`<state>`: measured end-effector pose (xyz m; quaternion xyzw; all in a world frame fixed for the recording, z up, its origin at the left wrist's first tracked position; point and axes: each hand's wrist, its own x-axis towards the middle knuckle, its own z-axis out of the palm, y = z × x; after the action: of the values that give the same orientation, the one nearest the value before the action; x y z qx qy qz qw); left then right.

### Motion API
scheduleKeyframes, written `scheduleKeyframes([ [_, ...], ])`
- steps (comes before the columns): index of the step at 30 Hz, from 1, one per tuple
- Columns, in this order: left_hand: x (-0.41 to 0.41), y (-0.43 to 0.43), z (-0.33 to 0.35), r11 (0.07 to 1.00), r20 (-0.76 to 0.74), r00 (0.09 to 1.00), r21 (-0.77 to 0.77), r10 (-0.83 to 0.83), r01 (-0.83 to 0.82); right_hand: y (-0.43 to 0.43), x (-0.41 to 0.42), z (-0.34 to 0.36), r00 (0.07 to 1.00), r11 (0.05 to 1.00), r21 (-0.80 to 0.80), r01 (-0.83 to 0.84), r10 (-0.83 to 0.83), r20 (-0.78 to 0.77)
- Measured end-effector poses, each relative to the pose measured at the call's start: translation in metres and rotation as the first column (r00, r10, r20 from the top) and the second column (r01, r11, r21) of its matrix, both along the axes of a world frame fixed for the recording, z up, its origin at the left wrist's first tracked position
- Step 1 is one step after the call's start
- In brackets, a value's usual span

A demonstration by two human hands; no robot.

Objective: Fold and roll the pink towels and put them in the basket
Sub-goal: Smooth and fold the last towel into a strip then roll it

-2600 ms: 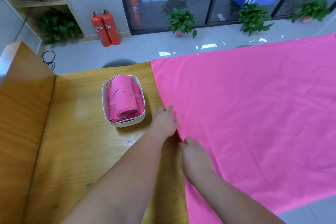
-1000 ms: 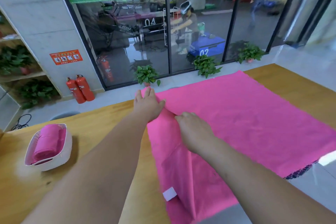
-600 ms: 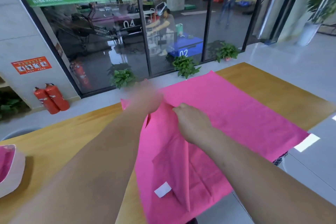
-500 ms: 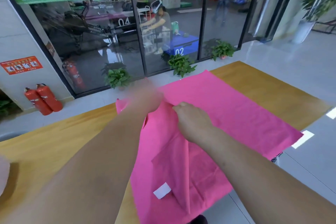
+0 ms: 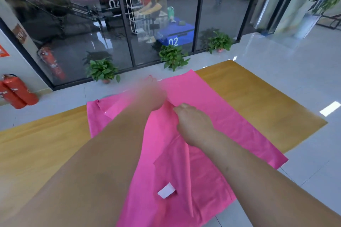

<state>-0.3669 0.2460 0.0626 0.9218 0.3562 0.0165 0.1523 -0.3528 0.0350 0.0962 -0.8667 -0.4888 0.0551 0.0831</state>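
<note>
Large pink cloth towel point(image 5: 212, 108) lies partly folded on yellow wooden table point(image 5: 258, 101); right hand point(image 5: 193, 125) pinches its raised fold; left hand point(image 5: 153, 96) is blurred, grip cannot be told

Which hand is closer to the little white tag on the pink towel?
Right. The right hand grips the pink towel beyond the white tag; the blurred left hand is farther away.

the plain bright pink cloth towel point(image 5: 230, 120) is one even colour, with a small white rectangular label point(image 5: 166, 190) on it. the wooden table top point(image 5: 258, 97) is honey yellow with faint grain. the cylindrical fire extinguishers point(image 5: 20, 91) are red, the leafy potted plants point(image 5: 173, 57) green, and the blue box point(image 5: 177, 31) carries a white "02".
</note>
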Motion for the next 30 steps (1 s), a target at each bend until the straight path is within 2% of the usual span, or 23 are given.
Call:
scheduleKeyframes([
  [6,0.050,-0.024,-0.005,1.000,-0.031,0.999,0.003,-0.008,0.008,-0.024,0.056,-0.002,0.997,0.999,-0.032,0.018,-0.020,-0.070],
  [13,0.127,-0.050,-0.008,1.000,-0.063,0.998,0.002,-0.019,0.019,-0.052,0.135,-0.007,0.986,1.000,0.018,0.003,0.000,-0.165],
  [23,0.246,-0.095,-0.033,0.999,-0.158,0.987,0.023,0.036,-0.033,-0.101,0.266,-0.050,0.931,0.997,0.061,-0.050,0.069,-0.359],
  [30,0.307,-0.110,-0.048,0.998,-0.214,0.975,0.034,0.061,-0.055,-0.117,0.336,-0.080,0.903,0.991,0.120,-0.061,0.106,-0.416],
])
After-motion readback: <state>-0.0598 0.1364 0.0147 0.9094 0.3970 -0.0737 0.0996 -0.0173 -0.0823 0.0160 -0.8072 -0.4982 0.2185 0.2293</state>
